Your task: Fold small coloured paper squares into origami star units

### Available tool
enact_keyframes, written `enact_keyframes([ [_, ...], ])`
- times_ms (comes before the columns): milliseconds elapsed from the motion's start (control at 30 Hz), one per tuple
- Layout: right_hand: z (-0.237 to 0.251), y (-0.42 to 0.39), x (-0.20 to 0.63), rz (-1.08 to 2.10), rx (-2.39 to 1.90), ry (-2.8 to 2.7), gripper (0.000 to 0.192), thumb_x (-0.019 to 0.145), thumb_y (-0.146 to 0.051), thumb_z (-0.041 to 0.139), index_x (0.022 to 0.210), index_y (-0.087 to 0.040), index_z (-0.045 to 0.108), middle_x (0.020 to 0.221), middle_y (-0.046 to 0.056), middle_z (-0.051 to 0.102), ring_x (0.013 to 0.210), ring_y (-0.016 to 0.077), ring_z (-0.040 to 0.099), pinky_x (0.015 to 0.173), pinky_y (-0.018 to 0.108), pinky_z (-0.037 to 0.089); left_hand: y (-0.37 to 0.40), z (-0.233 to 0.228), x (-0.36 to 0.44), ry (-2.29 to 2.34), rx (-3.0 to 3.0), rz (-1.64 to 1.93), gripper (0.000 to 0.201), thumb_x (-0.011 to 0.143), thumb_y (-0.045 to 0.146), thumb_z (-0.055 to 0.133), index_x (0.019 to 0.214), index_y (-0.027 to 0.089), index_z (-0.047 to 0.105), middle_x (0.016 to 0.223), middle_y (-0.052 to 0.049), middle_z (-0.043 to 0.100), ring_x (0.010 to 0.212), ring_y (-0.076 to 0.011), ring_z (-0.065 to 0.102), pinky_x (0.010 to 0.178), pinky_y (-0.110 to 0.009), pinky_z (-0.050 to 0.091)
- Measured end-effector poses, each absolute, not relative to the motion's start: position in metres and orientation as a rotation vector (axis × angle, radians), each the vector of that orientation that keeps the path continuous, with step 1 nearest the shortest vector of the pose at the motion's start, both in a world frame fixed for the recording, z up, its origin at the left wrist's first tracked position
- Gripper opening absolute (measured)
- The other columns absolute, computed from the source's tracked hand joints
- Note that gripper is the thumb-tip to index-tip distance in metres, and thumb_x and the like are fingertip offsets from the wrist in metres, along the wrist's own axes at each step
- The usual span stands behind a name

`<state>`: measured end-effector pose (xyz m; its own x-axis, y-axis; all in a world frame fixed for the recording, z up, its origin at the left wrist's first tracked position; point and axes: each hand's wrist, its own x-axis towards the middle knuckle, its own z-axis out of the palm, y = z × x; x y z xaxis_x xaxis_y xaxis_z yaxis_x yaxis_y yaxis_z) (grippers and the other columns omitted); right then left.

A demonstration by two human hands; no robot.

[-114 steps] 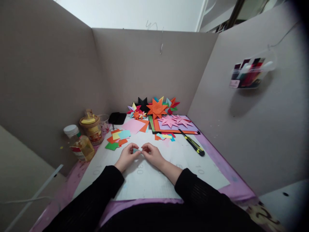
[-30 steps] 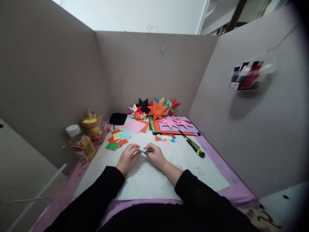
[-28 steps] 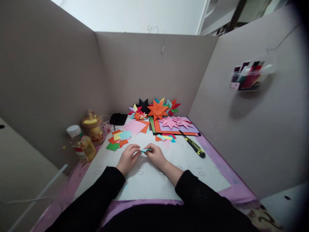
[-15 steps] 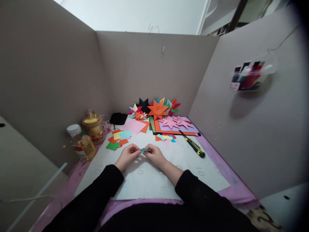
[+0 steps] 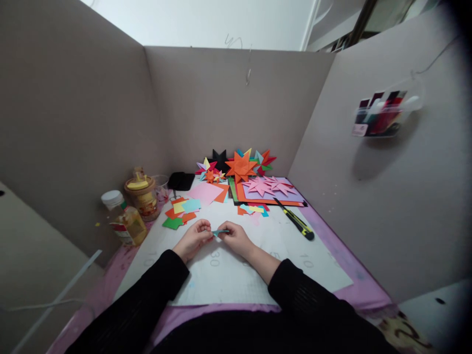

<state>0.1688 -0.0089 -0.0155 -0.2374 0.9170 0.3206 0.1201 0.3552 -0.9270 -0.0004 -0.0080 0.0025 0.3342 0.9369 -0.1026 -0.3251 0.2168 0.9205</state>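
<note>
Between my two hands is a small folded piece of teal paper (image 5: 220, 231), held just above the white table sheet (image 5: 221, 285). My left hand (image 5: 195, 239) pinches its left end between thumb and fingers. At the other end, my right hand (image 5: 235, 237) has its thumb and fingertips closed on the paper. The fingers partly hide the folds. Beyond my left hand lie loose squares of coloured paper, with a green one (image 5: 172, 223) closest. Past my right hand is a small pile of paper strips (image 5: 254, 210).
A yellow and black utility knife (image 5: 295, 220) lies at the right. Folded paper stars (image 5: 241, 167) stand at the back, with pink stars (image 5: 260, 186) on stacked sheets. A bottle (image 5: 127, 221) and a brown jar (image 5: 143, 196) stand left. Grey panels (image 5: 236, 103) enclose the table.
The teal paper has tilted and now shows a narrower edge. My left hand has shifted slightly left and its fingers have moved; my right hand stays nearly in place.
</note>
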Motion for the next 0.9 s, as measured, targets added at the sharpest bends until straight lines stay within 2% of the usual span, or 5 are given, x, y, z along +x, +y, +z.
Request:
enact_keyframes([
  [133,-0.0135,-0.0102,0.1682,0.983,-0.943,-1.667,0.007,0.069,-0.016,0.056,0.073,-0.017,0.061,0.072,0.0,0.06,0.069,0.0138,0.055,0.065,0.025,0.042,-0.007,0.0009,-0.0005,0.815,0.939,1.024,0.034,0.058,0.009,0.07,0.083,0.016,0.049,0.066,0.006,0.051,0.055,-0.0046,0.05,0.055,-0.017,0.037],
  [333,-0.0143,-0.0092,0.1669,1.06,-0.95,-1.567,0.004,0.071,-0.021,0.058,0.071,-0.017,0.057,0.066,-0.002,0.055,0.063,0.0116,0.05,0.061,0.024,0.039,-0.0068,-0.0029,0.001,0.85,1.075,1.105,0.027,0.061,0.016,0.071,0.077,0.016,0.049,0.069,0.006,0.055,0.054,-0.0051,0.05,0.053,-0.017,0.037],
  [433,-0.0159,-0.0084,0.1659,1.167,-0.91,-1.462,0.01,0.071,-0.024,0.061,0.071,-0.017,0.054,0.063,-0.004,0.052,0.06,0.0106,0.048,0.059,0.023,0.038,-0.0061,-0.0044,0.0019,0.928,1.22,1.174,0.022,0.064,0.022,0.07,0.077,0.016,0.053,0.069,0.004,0.057,0.057,-0.0077,0.052,0.055,-0.019,0.039],
  [633,-0.019,-0.005,0.1655,1.285,-0.869,-1.334,0.008,0.069,-0.022,0.062,0.07,-0.016,0.056,0.059,-0.004,0.054,0.056,0.0098,0.048,0.056,0.022,0.036,-0.0058,-0.0039,0.0007,1.054,1.69,1.305,0.009,0.069,0.024,0.067,0.071,0.016,0.065,0.083,-0.005,0.063,0.08,-0.0163,0.059,0.07,-0.026,0.046],
  [900,-0.022,-0.0013,0.1667,1.462,-0.818,-1.253,0.008,0.066,-0.019,0.063,0.073,-0.017,0.06,0.064,-0.001,0.06,0.054,0.0098,0.049,0.054,0.021,0.037,-0.0083,-0.0026,-0.0008,1.051,1.979,1.426,0.006,0.075,0.022,0.063,0.074,0.018,0.066,0.078,-0.005,0.064,0.076,-0.0163,0.059,0.064,-0.026,0.046],
])
